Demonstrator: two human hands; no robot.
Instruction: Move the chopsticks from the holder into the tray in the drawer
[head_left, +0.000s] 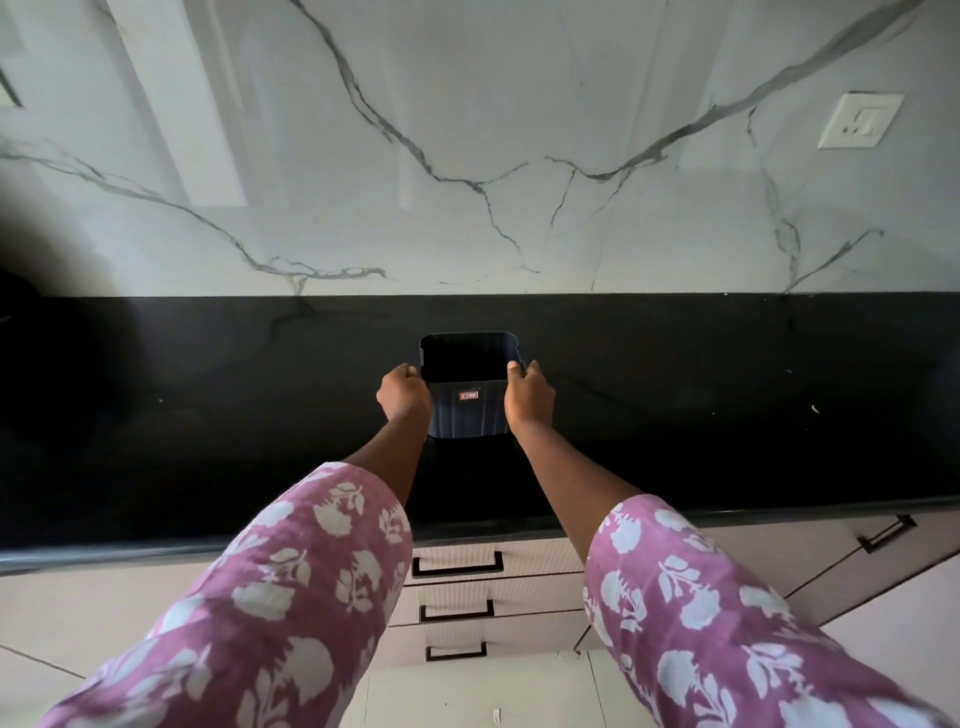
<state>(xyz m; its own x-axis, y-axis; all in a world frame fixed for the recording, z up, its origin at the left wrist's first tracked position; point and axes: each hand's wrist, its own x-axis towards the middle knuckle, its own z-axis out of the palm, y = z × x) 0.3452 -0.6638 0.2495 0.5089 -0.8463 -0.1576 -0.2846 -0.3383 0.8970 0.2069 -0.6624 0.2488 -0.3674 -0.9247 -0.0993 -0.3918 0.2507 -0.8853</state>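
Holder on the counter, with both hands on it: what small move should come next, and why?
Probably let the right hand leave the holder, the left hand steadying it, and pull the top drawer open by its handle. Both grip the holder's sides, yet every drawer below is shut, so the tray cannot be reached. No chopsticks show above its rim; inside is too dark.

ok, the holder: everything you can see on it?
The holder is a dark blue, squarish tub with rounded corners and faintly ribbed walls, and it looks like plastic. A small red label sits near the top of its near wall. The top is open and the inside is dark, with no chopsticks showing. It stands about upright at the black counter; whether it rests on the counter or is lifted is unclear. The left hand grips its left rim and the right hand grips its right rim.
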